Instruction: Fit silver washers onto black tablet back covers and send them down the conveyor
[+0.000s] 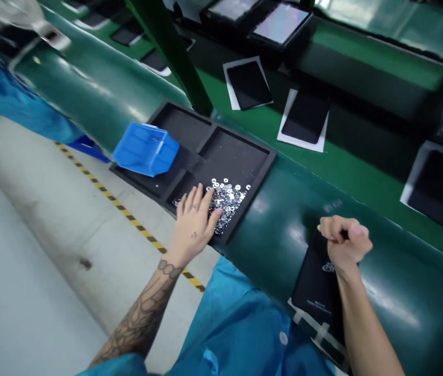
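Blue smock (237, 334) is filling my lower view; I'm seeing the left hand (198, 219) lying open on washers (225, 201) in a tray (237, 151) at the counter (284, 235) edge, the right hand (345, 243) curling on a black panel (311, 282), grip unclear.

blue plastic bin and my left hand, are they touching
Apart. The head view shows the blue plastic bin tilted above the black tray, with bare tray plainly visible between it and the left hand.
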